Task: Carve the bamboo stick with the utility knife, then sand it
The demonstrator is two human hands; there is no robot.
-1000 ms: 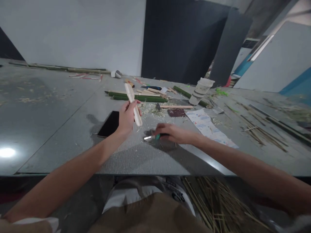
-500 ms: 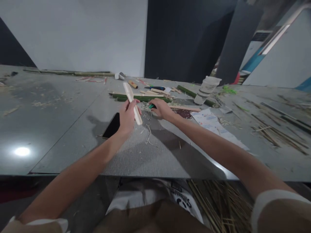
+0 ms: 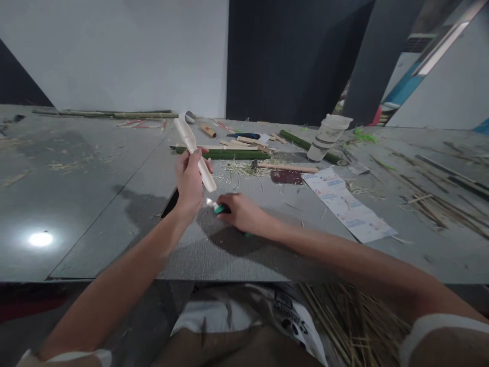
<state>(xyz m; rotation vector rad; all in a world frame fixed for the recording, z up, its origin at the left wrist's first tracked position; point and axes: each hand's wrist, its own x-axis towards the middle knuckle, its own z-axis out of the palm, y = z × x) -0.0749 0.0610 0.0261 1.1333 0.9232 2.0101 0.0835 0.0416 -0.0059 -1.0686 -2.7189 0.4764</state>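
Sticks, thin and brownish, lie heaped below the table edge at 4 o'clock, with the right hand as the dial's centre and 12 straight ahead. The table is flat and grey, finely textured on its near side, cut by a straight seam and shining with a lamp's reflection at 9. Over it the right hand curls closed around a tool with green on its handle and a short, bright metal end pointing to 9; whether that end touches the table I cannot tell. At 10 the left hand pinches the wood between thumb and fingers, above the table and tilted: a pale, slender piece, broader at its upper end. Partly behind that wrist, at 9, is a flat dark slab. At 3 lies a printed white sheet, and well beyond it dry, narrow strips. A dark-red patch lies at 2, just before a hammer with a straight wooden handle. Curly pale shavings spread at 12, then smooth green bamboo. A translucent, banded cup stands at 2. Farthest, long stems line the foot of a plain white panel at 11; a matte dark panel rises at 1.
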